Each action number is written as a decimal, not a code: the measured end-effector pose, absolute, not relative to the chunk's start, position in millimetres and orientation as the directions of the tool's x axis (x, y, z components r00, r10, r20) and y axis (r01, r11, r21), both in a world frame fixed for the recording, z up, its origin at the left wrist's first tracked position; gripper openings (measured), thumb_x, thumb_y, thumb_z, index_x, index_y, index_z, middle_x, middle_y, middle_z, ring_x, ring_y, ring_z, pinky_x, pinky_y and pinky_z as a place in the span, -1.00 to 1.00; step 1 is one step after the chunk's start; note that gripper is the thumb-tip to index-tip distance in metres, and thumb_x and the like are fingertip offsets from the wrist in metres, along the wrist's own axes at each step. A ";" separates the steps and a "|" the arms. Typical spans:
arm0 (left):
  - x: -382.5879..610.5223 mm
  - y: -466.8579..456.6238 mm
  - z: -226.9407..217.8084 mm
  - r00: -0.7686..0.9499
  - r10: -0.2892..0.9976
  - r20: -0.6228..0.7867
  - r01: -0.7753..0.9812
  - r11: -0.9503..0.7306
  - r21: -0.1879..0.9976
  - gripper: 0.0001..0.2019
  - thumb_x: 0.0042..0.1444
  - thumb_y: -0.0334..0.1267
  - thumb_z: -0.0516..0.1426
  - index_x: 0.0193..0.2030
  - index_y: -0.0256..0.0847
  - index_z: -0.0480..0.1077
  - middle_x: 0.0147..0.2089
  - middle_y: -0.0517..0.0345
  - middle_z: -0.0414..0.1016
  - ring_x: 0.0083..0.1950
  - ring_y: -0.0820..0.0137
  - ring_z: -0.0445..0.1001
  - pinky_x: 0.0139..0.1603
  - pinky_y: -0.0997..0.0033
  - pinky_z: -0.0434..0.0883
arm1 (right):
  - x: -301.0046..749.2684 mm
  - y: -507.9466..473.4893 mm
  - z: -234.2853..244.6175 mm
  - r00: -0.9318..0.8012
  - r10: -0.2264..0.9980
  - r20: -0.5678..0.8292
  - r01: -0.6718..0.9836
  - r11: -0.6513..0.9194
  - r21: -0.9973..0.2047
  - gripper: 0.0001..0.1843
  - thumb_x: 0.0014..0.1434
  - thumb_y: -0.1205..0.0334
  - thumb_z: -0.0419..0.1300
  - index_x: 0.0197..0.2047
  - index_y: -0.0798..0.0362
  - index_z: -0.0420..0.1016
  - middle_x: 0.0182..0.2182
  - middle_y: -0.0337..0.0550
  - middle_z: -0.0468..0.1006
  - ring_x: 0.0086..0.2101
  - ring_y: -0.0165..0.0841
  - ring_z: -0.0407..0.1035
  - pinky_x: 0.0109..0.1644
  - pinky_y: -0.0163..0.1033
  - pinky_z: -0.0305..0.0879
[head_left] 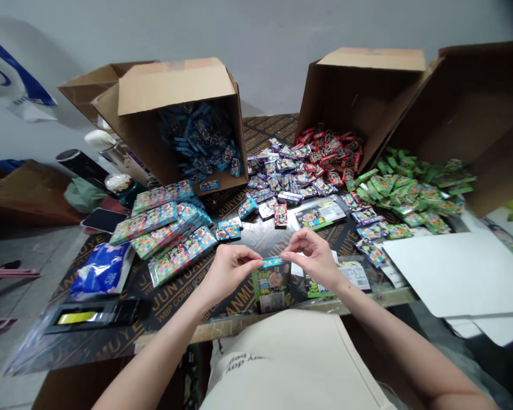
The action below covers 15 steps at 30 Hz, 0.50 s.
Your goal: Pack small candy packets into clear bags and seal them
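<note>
In front of my chest, a see-through printed bag (271,291) hangs upright between my hands. A small blue candy packet (272,261) shows at its top edge; whether it is inside the bag's mouth I cannot tell. My left hand (234,267) pinches the top left corner with thumb and finger. At the top right corner, my right hand (312,257) pinches too, its other fingers curled. More printed bags lie flat by my right wrist, one with a green edge (320,286). A red candy packet (281,216) and blue packets (228,230) lie just beyond my hands.
Tipped cartons stand at the back: one with blue packets (205,142), another with red ones (329,151). Purple packets (282,171) and green packets (414,188) spill across the table. Filled bags (166,222) are stacked left, near a tape dispenser (94,316). White sheets (457,273) lie right.
</note>
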<state>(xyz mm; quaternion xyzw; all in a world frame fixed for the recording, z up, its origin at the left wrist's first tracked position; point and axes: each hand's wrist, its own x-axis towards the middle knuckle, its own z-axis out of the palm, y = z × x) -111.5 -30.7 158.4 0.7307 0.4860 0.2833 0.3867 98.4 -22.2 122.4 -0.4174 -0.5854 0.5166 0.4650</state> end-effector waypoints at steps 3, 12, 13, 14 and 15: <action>-109.2 -34.5 158.6 0.390 0.910 0.140 0.510 -0.341 0.790 -0.82 0.07 -0.27 0.09 -0.40 -0.27 0.50 -0.45 0.08 0.52 -0.44 0.42 0.43 -0.41 0.48 0.35 | 99.2 -21.7 121.9 -0.220 0.966 0.135 0.032 0.146 -0.989 -0.72 -0.04 0.19 0.29 -0.35 0.01 0.23 -0.48 -0.27 0.50 -0.43 -0.37 0.46 -0.33 -0.26 0.39; -109.6 -49.9 148.1 0.446 0.838 0.314 0.484 -0.520 0.703 -0.87 0.10 -0.37 0.07 -0.33 -0.27 0.46 -0.30 0.02 0.50 -0.28 0.42 0.46 -0.26 0.46 0.39 | 103.0 -23.4 120.0 -0.252 0.945 0.209 0.048 0.228 -0.973 -0.76 -0.02 0.23 0.28 -0.36 0.01 0.25 -0.47 -0.27 0.48 -0.40 -0.35 0.47 -0.31 -0.25 0.41; -110.0 -49.7 146.2 0.452 0.831 0.324 0.496 -0.536 0.684 -0.88 0.10 -0.37 0.08 -0.32 -0.27 0.45 -0.29 0.02 0.49 -0.28 0.42 0.46 -0.26 0.46 0.39 | 103.7 -24.9 119.4 -0.248 0.937 0.246 0.075 0.272 -0.959 -0.78 -0.01 0.24 0.28 -0.35 0.01 0.28 -0.46 -0.26 0.49 -0.40 -0.35 0.47 -0.31 -0.24 0.41; -110.3 -49.2 144.5 0.457 0.824 0.336 0.510 -0.552 0.660 -0.88 0.11 -0.37 0.08 -0.32 -0.27 0.45 -0.29 0.02 0.49 -0.28 0.41 0.46 -0.25 0.45 0.39 | 104.4 -26.8 118.8 -0.244 0.923 0.296 0.113 0.330 -0.937 -0.81 0.00 0.25 0.27 -0.34 0.01 0.31 -0.44 -0.24 0.51 -0.38 -0.34 0.48 -0.29 -0.23 0.42; -110.5 -48.4 142.9 0.461 0.818 0.345 0.524 -0.564 0.638 -0.88 0.11 -0.37 0.07 -0.32 -0.27 0.45 -0.29 0.02 0.49 -0.28 0.41 0.46 -0.26 0.45 0.39 | 105.2 -29.1 117.9 -0.246 0.903 0.352 0.157 0.395 -0.905 -0.82 0.00 0.26 0.27 -0.32 0.01 0.35 -0.42 -0.21 0.53 -0.35 -0.32 0.48 -0.26 -0.21 0.42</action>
